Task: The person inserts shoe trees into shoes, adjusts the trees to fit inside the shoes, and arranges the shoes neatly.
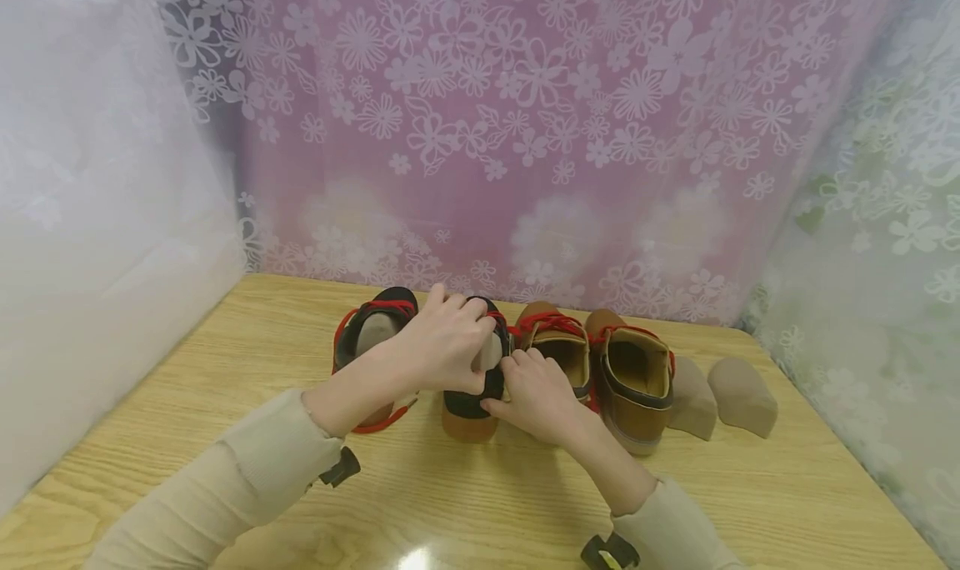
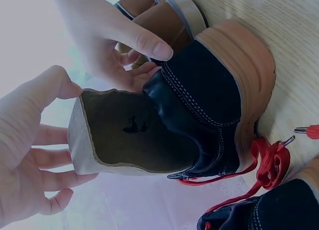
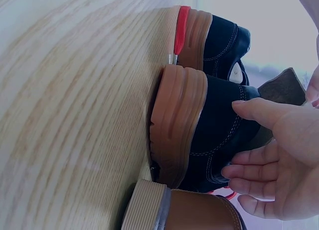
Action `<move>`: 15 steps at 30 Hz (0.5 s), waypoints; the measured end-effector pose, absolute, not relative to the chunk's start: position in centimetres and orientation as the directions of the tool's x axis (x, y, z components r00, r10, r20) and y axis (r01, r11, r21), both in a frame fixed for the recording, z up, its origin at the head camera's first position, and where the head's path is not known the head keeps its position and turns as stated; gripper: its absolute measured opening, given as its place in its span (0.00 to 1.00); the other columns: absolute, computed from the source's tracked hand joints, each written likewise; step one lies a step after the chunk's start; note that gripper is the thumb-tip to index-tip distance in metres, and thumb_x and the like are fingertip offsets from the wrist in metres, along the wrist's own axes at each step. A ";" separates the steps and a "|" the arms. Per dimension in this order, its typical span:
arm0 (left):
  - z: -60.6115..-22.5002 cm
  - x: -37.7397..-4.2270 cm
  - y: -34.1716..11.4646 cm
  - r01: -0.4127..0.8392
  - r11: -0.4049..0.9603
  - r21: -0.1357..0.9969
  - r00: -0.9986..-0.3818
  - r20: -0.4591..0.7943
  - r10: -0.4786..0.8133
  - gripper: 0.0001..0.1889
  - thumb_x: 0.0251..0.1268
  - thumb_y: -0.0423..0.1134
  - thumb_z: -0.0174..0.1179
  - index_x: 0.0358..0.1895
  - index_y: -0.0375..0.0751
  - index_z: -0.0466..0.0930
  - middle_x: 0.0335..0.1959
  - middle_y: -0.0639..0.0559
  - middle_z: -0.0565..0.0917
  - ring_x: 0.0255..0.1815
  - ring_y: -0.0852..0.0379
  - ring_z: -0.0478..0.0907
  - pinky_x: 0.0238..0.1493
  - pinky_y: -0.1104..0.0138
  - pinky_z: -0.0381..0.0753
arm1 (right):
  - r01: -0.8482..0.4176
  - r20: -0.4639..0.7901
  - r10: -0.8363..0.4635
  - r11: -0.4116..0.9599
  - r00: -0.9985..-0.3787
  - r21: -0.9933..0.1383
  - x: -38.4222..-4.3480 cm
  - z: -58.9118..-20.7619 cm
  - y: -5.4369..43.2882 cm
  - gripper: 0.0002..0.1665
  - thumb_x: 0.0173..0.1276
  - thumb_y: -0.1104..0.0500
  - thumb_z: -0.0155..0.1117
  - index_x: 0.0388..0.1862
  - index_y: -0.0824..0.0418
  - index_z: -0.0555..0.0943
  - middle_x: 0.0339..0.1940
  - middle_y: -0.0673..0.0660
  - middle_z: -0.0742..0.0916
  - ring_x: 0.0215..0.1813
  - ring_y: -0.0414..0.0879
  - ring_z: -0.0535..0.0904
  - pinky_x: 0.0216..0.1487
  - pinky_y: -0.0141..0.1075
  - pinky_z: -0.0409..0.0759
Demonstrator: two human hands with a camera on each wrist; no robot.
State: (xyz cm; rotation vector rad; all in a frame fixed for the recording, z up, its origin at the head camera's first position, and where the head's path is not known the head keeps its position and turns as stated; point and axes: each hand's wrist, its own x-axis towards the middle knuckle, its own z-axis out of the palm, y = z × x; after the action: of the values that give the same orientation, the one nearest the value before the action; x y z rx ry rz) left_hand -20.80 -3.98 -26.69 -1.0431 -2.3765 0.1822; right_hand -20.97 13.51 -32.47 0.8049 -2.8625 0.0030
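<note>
A dark shoe (image 1: 468, 407) with a brown sole stands on the table, its heel towards me. A beige, hollow toe-shaped shoe insert (image 2: 82, 140) reaches part way into its opening, the back end sticking out. My left hand (image 1: 450, 341) pinches that end between thumb and fingers. With the thumb on the outside of the heel collar and the fingers at the side of the opening, my right hand (image 1: 542, 391) holds the shoe. To the left is another dark shoe (image 1: 343, 349) with red laces and a beige insert (image 1: 377, 330) inside it.
Two brown shoes (image 1: 637, 416) with red laces stand right of the dark pair, their openings facing up. Beyond them lie two loose beige inserts (image 1: 742, 397). A flowered pink curtain (image 1: 480, 178) hangs behind the wooden table (image 1: 420, 503), with pale sheets at both sides.
</note>
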 end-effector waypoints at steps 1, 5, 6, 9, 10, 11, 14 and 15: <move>-26.6 -20.8 -3.9 0.646 0.693 -0.320 -0.565 0.409 0.716 0.12 0.41 0.47 0.61 0.30 0.45 0.78 0.28 0.53 0.71 0.26 0.54 0.67 0.35 0.60 0.57 | -0.518 0.161 -0.518 0.854 -0.840 0.046 -21.0 -32.5 13.5 0.24 0.55 0.41 0.67 0.31 0.61 0.75 0.25 0.50 0.72 0.29 0.47 0.64 0.29 0.37 0.65; -26.3 -21.0 -3.7 0.653 0.695 -0.301 -0.591 0.371 0.716 0.13 0.43 0.47 0.60 0.32 0.44 0.78 0.31 0.52 0.73 0.28 0.53 0.67 0.36 0.60 0.57 | -0.520 0.164 -0.522 0.852 -0.837 0.057 -21.0 -32.4 13.6 0.25 0.55 0.40 0.67 0.30 0.60 0.75 0.24 0.50 0.72 0.29 0.46 0.64 0.29 0.36 0.65; -26.3 -21.0 -3.7 0.655 0.695 -0.297 -0.596 0.362 0.717 0.13 0.43 0.47 0.60 0.33 0.44 0.79 0.32 0.52 0.73 0.28 0.53 0.67 0.36 0.59 0.57 | -0.521 0.165 -0.523 0.852 -0.836 0.058 -21.0 -32.4 13.6 0.25 0.55 0.40 0.67 0.30 0.60 0.75 0.24 0.50 0.72 0.29 0.46 0.64 0.29 0.36 0.65; -26.2 -21.2 -3.6 0.656 0.697 -0.291 -0.610 0.340 0.716 0.14 0.45 0.47 0.60 0.35 0.44 0.79 0.34 0.52 0.75 0.30 0.53 0.68 0.37 0.59 0.58 | -0.520 0.160 -0.521 0.853 -0.838 0.052 -21.0 -32.4 13.6 0.25 0.55 0.40 0.67 0.31 0.60 0.75 0.25 0.50 0.72 0.29 0.46 0.64 0.29 0.36 0.65; -26.2 -21.3 -3.6 0.654 0.698 -0.289 -0.615 0.333 0.715 0.14 0.46 0.47 0.60 0.35 0.44 0.79 0.34 0.52 0.74 0.30 0.53 0.68 0.37 0.59 0.58 | -0.518 0.156 -0.518 0.854 -0.841 0.047 -21.0 -32.4 13.6 0.25 0.55 0.40 0.67 0.31 0.60 0.75 0.25 0.50 0.72 0.29 0.46 0.64 0.29 0.36 0.65; -26.2 -21.3 -3.6 0.653 0.700 -0.288 -0.621 0.326 0.713 0.14 0.46 0.47 0.60 0.35 0.44 0.79 0.34 0.52 0.74 0.30 0.53 0.68 0.37 0.59 0.57 | -0.515 0.152 -0.515 0.856 -0.844 0.040 -21.0 -32.4 13.6 0.25 0.55 0.40 0.67 0.31 0.60 0.75 0.25 0.50 0.72 0.30 0.46 0.64 0.30 0.37 0.65; -26.2 -21.4 -3.6 0.649 0.705 -0.287 -0.632 0.311 0.709 0.14 0.47 0.48 0.60 0.36 0.44 0.79 0.34 0.52 0.74 0.31 0.53 0.67 0.37 0.59 0.56 | -0.510 0.142 -0.508 0.860 -0.850 0.027 -21.1 -32.5 13.5 0.25 0.56 0.40 0.66 0.31 0.60 0.75 0.26 0.50 0.72 0.30 0.47 0.64 0.30 0.37 0.65; -26.2 -21.4 -3.5 0.649 0.705 -0.286 -0.635 0.309 0.708 0.15 0.47 0.48 0.60 0.36 0.44 0.79 0.34 0.52 0.74 0.31 0.53 0.67 0.37 0.59 0.56 | -0.509 0.142 -0.507 0.861 -0.850 0.024 -21.1 -32.5 13.5 0.25 0.56 0.40 0.66 0.31 0.60 0.75 0.26 0.50 0.72 0.30 0.47 0.64 0.30 0.37 0.65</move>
State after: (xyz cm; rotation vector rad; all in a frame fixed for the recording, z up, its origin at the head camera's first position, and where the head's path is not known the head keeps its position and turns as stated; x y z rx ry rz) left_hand -21.42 -3.54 -26.15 -1.0512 -2.5153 0.2065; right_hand -21.06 13.55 -32.48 0.7929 -2.8910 0.0211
